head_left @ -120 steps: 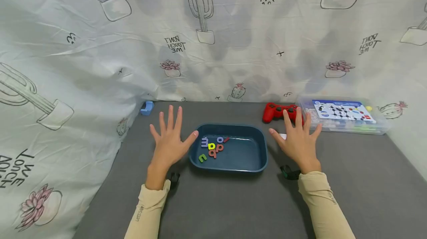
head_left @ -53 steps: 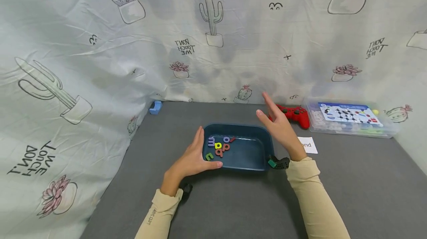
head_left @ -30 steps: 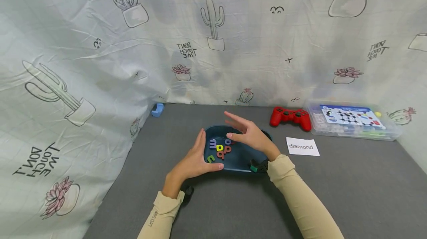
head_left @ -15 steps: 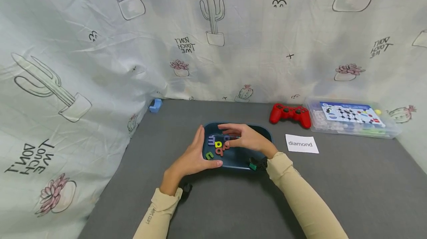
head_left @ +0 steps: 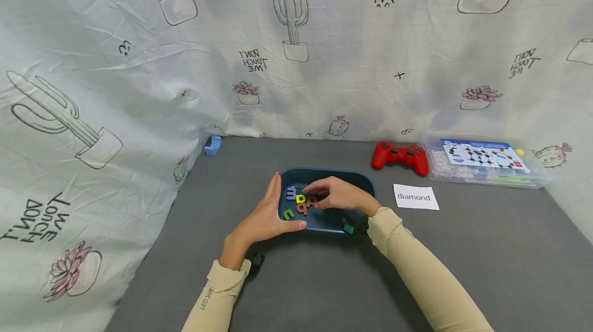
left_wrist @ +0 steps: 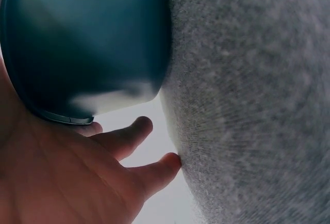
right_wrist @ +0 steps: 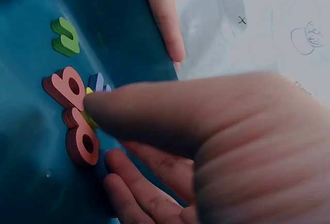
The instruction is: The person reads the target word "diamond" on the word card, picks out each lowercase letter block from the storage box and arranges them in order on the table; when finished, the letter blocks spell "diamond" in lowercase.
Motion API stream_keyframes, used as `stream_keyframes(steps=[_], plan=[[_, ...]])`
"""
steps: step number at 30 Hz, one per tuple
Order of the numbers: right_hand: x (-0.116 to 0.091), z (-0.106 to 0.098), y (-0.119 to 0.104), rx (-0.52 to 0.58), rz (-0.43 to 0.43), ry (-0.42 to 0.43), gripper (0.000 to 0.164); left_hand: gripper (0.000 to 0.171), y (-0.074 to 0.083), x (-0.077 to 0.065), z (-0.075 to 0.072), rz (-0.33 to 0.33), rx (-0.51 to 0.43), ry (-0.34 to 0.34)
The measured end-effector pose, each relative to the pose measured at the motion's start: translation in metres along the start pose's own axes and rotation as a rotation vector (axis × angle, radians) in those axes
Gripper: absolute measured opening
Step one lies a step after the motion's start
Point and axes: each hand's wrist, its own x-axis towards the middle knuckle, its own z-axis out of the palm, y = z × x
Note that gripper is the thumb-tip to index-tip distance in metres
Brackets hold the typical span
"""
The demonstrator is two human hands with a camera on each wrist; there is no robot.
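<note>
A dark blue tray sits on the table with small coloured letters in it. My left hand rests against its left end, fingers straight along the side and thumb along the front rim. Inside the tray, my right hand is bent over the letters. Its thumb tip is near the red letters, and its fingertips touch or cover a blue letter; thumb and fingertips stand apart. A purple m, a yellow letter and a green n lie to the left.
Right of the tray lies a white card reading "diamond". Behind it are a red game controller and a clear plastic box. A light blue piece sits at the back left. A printed cloth hangs behind the table.
My left hand came to the tray's left end and has stayed there. The right hand moved left past the card, uncovering it, then down into the tray, its fingers bending over the letters.
</note>
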Motion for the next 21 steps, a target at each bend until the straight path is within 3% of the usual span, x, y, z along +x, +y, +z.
stream_keyframes(steps=[8, 21], plan=[[0.001, -0.0019, 0.0037, -0.133, 0.018, -0.002, 0.041, 0.134, -0.0009, -0.0003, -0.0009, 0.015, -0.006, -0.006], [0.0094, -0.008, 0.0036, -0.144, -0.002, -0.022, 0.038, 0.137, -0.0043, 0.004, -0.0011, 0.023, -0.021, -0.017]])
